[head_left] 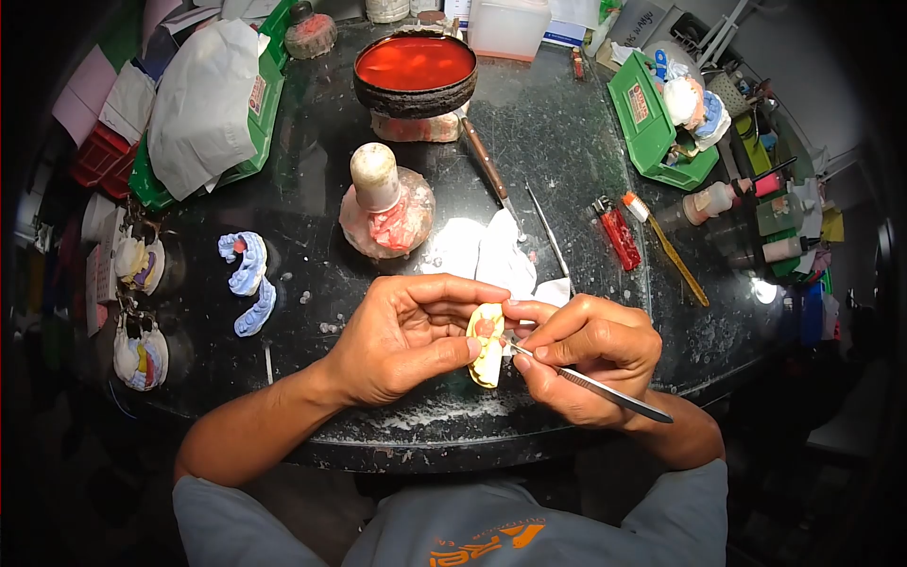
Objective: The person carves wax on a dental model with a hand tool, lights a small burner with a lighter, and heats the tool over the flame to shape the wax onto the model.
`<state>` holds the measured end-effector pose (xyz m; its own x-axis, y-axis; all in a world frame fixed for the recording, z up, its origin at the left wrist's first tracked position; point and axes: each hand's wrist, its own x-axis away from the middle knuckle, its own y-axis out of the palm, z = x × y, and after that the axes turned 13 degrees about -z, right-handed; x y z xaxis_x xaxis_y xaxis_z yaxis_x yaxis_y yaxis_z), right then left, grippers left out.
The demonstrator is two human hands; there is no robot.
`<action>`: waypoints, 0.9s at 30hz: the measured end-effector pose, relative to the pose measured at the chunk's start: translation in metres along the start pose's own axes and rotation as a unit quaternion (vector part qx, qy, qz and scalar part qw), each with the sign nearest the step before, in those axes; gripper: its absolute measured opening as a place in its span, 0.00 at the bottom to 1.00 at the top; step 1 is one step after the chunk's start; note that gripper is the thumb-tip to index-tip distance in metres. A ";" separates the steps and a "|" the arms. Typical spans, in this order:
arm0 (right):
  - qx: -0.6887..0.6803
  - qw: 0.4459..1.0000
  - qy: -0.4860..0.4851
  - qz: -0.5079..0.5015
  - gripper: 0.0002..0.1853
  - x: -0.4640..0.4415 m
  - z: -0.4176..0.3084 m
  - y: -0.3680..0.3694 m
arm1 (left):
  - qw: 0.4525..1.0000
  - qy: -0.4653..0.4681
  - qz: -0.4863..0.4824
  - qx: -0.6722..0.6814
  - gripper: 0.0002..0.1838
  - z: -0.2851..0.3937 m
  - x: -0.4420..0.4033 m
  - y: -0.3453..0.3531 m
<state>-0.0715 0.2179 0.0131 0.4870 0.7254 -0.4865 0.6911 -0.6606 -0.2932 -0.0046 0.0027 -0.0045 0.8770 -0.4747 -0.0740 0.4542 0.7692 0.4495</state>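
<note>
A dark, scratched surface (312, 123) carries a squat, pink-stained bottle (387, 222). Beyond the bottle and to its left is a large green bin (269, 123); a smaller green bin (675, 165) stands well to its right. The round pan of red material (416, 71) sits behind the bottle. In front and to the right of it, the left hand (392, 345) grips a yellow dental model (487, 364) between closed fingers. Further right, the right hand (600, 364) has its fingers pinched around a slim metal tool (609, 392), tip at the model's pink patch. Crumpled white tissue (501, 255) lies right of the bottle.
</note>
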 end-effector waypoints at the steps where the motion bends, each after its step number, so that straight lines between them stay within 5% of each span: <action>1: 0.002 1.000 0.000 0.000 0.08 0.000 0.000 0.000 | 1.000 0.000 0.000 -0.001 0.24 0.000 0.000 0.000; 27: 0.050 0.999 0.000 -0.008 0.06 -0.001 -0.007 0.001 | 1.000 -0.021 0.001 -0.006 0.26 0.002 0.001 0.001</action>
<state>-0.0678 0.2182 0.0191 0.4767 0.7360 -0.4807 0.6414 -0.6651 -0.3823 -0.0038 0.0023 -0.0029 0.8709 -0.4902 -0.0344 0.4536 0.7751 0.4398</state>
